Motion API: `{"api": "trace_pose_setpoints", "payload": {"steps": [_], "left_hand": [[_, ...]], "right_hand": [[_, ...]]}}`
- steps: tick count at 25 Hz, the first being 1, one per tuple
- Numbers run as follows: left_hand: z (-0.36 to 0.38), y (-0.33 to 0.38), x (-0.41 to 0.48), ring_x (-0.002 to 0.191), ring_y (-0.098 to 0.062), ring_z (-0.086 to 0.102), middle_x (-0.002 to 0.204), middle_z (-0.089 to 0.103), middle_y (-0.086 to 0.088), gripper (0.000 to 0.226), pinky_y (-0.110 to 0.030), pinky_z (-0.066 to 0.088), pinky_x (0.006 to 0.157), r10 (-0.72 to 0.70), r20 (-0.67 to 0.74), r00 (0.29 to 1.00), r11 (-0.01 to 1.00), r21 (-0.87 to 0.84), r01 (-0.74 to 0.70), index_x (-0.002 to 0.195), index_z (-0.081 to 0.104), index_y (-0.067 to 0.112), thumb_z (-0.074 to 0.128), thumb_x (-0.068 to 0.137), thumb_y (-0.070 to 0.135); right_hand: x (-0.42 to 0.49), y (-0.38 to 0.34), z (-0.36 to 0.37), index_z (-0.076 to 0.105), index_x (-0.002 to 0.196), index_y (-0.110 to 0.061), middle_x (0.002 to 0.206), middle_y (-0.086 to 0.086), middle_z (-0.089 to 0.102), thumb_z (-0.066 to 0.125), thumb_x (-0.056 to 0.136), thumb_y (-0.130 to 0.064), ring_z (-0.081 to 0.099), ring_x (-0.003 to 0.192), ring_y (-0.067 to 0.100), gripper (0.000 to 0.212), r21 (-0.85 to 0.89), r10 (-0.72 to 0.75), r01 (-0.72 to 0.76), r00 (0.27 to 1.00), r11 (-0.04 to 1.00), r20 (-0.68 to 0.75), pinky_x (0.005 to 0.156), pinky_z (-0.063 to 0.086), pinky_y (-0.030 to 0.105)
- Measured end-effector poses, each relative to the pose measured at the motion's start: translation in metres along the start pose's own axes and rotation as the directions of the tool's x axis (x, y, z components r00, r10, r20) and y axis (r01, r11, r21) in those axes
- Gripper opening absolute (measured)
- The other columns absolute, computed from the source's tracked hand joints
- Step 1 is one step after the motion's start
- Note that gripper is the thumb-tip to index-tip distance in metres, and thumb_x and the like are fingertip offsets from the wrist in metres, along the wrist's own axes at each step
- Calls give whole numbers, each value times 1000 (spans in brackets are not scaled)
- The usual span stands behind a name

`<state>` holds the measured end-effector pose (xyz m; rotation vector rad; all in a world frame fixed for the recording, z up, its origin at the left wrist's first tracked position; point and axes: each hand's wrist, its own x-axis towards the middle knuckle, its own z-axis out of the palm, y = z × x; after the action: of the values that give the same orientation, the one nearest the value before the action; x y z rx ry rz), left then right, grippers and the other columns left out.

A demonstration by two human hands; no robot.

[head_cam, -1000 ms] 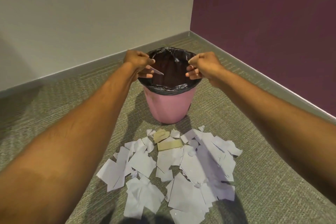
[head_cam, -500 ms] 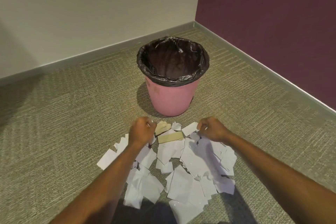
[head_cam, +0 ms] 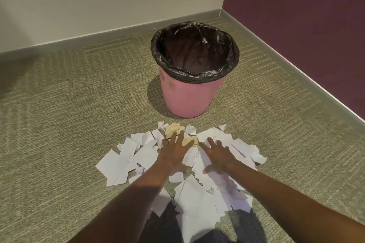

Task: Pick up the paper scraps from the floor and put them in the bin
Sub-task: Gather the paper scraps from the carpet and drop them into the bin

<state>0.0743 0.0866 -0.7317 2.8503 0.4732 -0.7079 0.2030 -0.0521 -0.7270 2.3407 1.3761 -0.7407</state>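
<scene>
A pink bin [head_cam: 185,96] with a black liner [head_cam: 194,49] stands on the carpet near the room's corner. In front of it lies a spread of white paper scraps [head_cam: 126,162], with two yellowish crumpled scraps [head_cam: 173,128] at the far edge. My left hand [head_cam: 174,153] lies flat on the pile with its fingers spread, the fingertips reaching the yellowish scraps. My right hand [head_cam: 219,157] lies flat beside it on the white scraps, fingers spread too. Neither hand holds anything.
A cream wall runs along the back and a purple wall [head_cam: 306,25] along the right, both with a grey skirting board [head_cam: 98,39]. Bare green-grey carpet [head_cam: 69,114] lies left and right of the pile.
Both hands came down from the bin's rim to the pile with curled fingers. Now they have opened and lie flat on the scraps, nearer to me.
</scene>
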Motion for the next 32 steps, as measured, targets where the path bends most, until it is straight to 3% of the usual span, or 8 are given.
{"api": "trace_pose_setpoints", "payload": {"steps": [4,9,13,18,21,25,28,32], "left_hand": [[11,2,5,147,-37,8,161,0,-12,89,-55,31,111,12,44,999,998,63,-14,153,5,31,62,88,48],[6,12,6,121,-36,40,134,36,-13,61,-45,50,83,48,-57,997,997,61,-44,136,35,22,68,85,28],[7,15,6,114,-35,44,126,43,-13,42,-41,47,73,59,-98,993,998,19,-57,126,46,17,58,85,12],[11,25,4,116,-35,45,125,45,-11,39,-42,52,77,45,-118,992,998,59,-38,125,48,14,59,88,16],[13,35,-2,105,-35,56,116,55,-14,33,-41,52,75,58,-188,981,996,72,-45,122,49,12,50,89,5],[12,45,-20,73,-23,69,86,69,-8,21,-28,56,57,39,-162,986,986,165,-11,96,67,17,69,76,16],[14,42,-18,94,-30,67,107,66,-14,28,-37,53,75,21,-201,979,995,103,0,113,57,10,47,88,2],[1,38,-18,88,-30,69,98,69,-11,29,-37,50,70,-12,-290,957,1000,16,17,109,58,9,50,84,-4]], "right_hand": [[-4,-6,1,39,139,-9,145,15,35,71,86,-29,41,127,36,64,-16,-60,59,990,998,-126,91,49,47],[-11,-6,1,52,121,-5,133,16,47,60,87,-5,50,116,34,35,-44,-154,149,973,988,-171,77,49,41],[-19,1,0,52,119,-8,121,13,56,61,87,-7,56,106,34,33,-13,-154,154,969,988,-194,69,40,36],[-33,2,6,41,139,-18,136,10,47,66,83,-54,50,119,34,71,105,-44,42,999,994,18,87,47,43],[-38,-5,13,42,138,-17,136,12,46,68,88,-31,50,120,35,58,5,-64,64,997,998,-34,87,48,43],[-41,-9,16,52,122,-10,122,14,52,59,87,-5,58,104,36,37,-47,-104,98,984,994,-148,70,46,38],[-43,-9,16,59,115,-9,114,14,56,59,85,-3,60,95,36,30,-28,-126,123,975,992,-183,67,45,37],[-46,-7,15,58,111,-9,114,14,55,59,85,-4,61,94,35,27,48,-96,111,966,993,-239,63,46,37]]}}
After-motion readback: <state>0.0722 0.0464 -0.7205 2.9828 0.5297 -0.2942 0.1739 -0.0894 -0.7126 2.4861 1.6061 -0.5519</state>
